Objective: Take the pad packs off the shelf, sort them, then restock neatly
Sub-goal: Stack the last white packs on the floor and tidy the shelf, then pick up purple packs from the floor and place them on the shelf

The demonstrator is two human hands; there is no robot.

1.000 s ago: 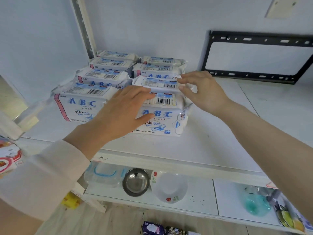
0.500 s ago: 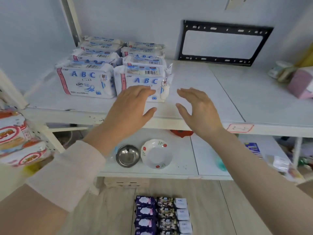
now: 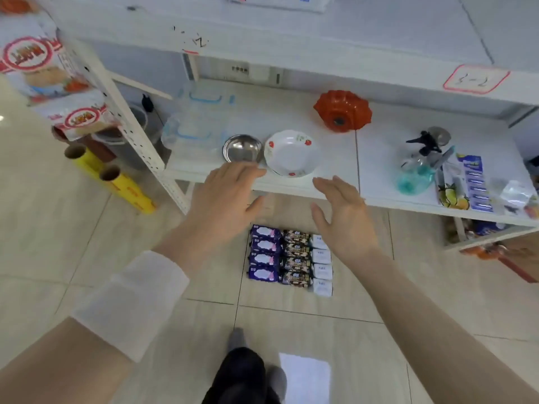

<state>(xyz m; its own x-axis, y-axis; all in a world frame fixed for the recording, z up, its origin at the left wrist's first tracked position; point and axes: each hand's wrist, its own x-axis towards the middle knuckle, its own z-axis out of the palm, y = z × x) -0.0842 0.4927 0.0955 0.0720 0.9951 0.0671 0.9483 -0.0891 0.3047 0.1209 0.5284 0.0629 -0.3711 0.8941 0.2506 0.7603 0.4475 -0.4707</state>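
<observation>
Hands empty, fingers spread: left hand (image 3: pixel 224 196) & right hand (image 3: pixel 344 220) hover mid-frame over pad packs (image 3: pixel 291 259), which I read as colour-sorted columns on floor (image 3: pixel 87 258), prob. awaiting restock.

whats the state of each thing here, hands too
left hand, open, holding nothing
right hand, open, holding nothing
pad packs, on the floor in three columns by colour
steel bowl, upright, empty
white bowl, upright, empty
orange bowl, looks upside down
</observation>
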